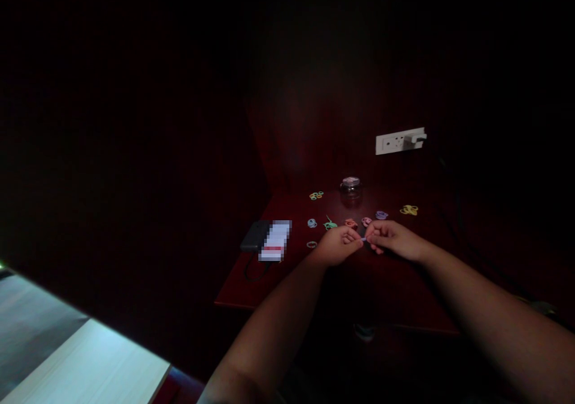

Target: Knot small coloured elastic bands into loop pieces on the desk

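Head view: over the dark red table (390, 290), dim light could make clearances easy to misjudge; the left hand (336, 246) and right hand (398, 240) are near the orange bundle (351, 224) and pink bundle (367, 221), so a stray knuckle might scatter them. Between the hands sits the purple strip (363, 239), apparently pinched by the fingertips of both; if either pinch slackened, something so small could slip or spring away. It looks pale, narrow and short, its ends covered, so whether it loops I cannot tell.
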